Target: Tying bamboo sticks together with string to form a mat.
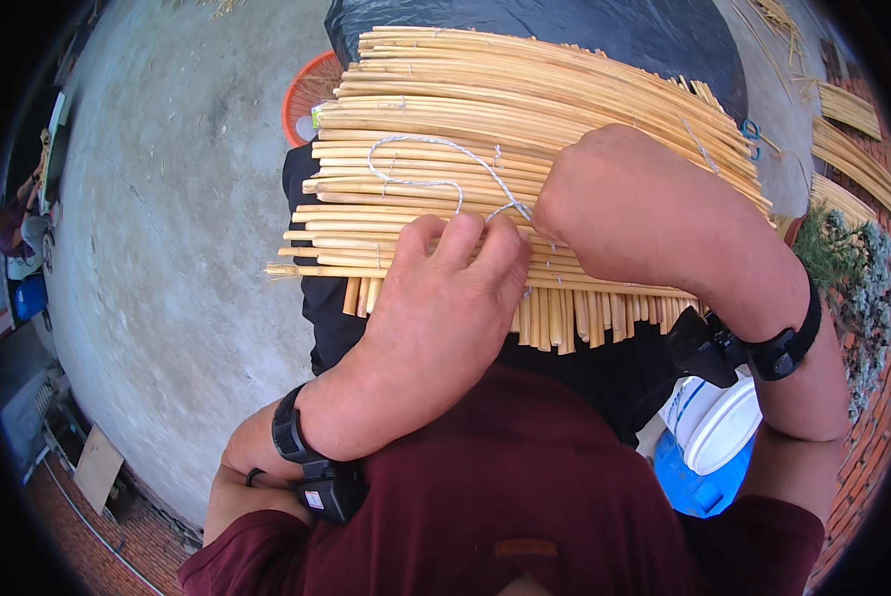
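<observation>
Head view, looking down: a mat of pale yellow straight reed stalks point(525, 109) lies across the person's lap, over black cloth, with a second layer of short stalk ends poking out crosswise along its near edge. The left hand point(436, 308) rests palm down on the near rows, fingers point(460, 241) curled narrow and pinching a thin white string point(421, 149) where it comes down to the stalks; the string loops loosely back over the rows farther up. The right hand point(590, 194) is bent at the wrist over the mat, fingers tucked under and hidden, so their state cannot be told. Judging by the lie of things, most rows sit bound side by side, and the near edge under the hands looks like the part being tied; the slack loop is not pulled tight. Loose bundles of the same stalks point(848, 149) lie well apart on the concrete floor point(167, 248); a white plastic bucket point(719, 422) stands just beside the right elbow.
</observation>
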Action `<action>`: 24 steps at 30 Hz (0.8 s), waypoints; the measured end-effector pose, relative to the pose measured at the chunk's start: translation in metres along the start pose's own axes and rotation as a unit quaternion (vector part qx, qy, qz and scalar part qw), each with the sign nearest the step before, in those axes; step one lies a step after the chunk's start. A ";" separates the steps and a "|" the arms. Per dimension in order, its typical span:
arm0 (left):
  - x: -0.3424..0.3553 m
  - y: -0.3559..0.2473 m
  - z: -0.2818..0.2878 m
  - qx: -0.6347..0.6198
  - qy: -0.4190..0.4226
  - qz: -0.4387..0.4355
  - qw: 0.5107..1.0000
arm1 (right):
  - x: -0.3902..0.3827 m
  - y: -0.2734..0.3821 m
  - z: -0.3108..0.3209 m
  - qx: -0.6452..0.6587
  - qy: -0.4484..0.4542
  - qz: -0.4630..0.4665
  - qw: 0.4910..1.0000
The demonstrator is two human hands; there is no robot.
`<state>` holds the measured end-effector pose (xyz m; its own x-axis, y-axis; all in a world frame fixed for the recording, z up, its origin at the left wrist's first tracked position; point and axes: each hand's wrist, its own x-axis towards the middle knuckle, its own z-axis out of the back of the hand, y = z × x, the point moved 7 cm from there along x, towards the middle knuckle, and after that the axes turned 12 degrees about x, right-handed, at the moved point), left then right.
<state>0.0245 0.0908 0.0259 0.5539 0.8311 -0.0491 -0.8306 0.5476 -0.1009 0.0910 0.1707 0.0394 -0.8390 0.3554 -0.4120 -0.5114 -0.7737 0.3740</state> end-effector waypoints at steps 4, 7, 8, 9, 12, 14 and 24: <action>-0.005 -0.005 0.004 0.062 -0.052 0.011 0.997 | -0.004 -0.004 0.000 0.005 -0.006 -0.011 1.000; -0.006 -0.019 0.013 0.051 -0.044 0.011 0.998 | -0.003 -0.010 0.000 0.009 0.004 -0.038 0.999; -0.005 -0.024 0.010 0.053 -0.044 0.009 0.998 | -0.003 -0.008 0.004 0.010 0.002 -0.039 0.999; -0.003 -0.026 0.006 0.052 -0.073 0.014 0.996 | -0.003 -0.009 0.004 0.009 0.033 -0.055 0.998; 0.008 -0.027 -0.002 0.072 -0.131 0.013 0.989 | -0.006 -0.019 -0.001 0.016 0.043 -0.083 0.996; 0.009 -0.030 -0.001 0.078 -0.175 -0.030 0.981 | -0.007 -0.022 0.005 0.035 0.021 -0.101 0.994; 0.005 -0.033 0.003 0.090 -0.231 -0.068 0.966 | -0.009 -0.019 -0.002 -0.025 0.008 -0.073 0.997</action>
<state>0.0546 0.0770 0.0322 0.6086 0.6822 0.4052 -0.7716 0.6279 0.1018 0.1084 0.1811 0.0343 -0.7528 0.4583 -0.4725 -0.6179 -0.7396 0.2670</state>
